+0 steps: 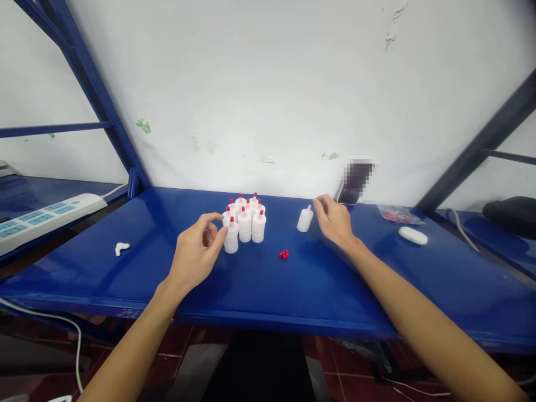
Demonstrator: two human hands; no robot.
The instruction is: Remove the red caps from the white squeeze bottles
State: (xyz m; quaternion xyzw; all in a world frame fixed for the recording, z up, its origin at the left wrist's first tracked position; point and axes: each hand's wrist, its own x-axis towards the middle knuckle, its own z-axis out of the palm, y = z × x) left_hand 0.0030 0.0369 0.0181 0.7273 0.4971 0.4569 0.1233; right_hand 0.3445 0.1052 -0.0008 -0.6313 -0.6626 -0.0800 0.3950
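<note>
My left hand is beside a cluster of white squeeze bottles with red caps. Its thumb and index finger are apart, with the tips close to the front-left capped bottle; I cannot tell whether they touch it. A white squeeze bottle without a cap stands slightly tilted, away from the cluster. Just right of it is my right hand, thumb and index finger apart, holding nothing I can see. Between the hands, nearer the front edge, lies a small pile of loose red caps.
A phone, partly pixelated, leans against the wall. At the right lie a clear bag with red pieces and a white oval case. White earbuds and a power strip are at the left. Blue posts flank the blue table.
</note>
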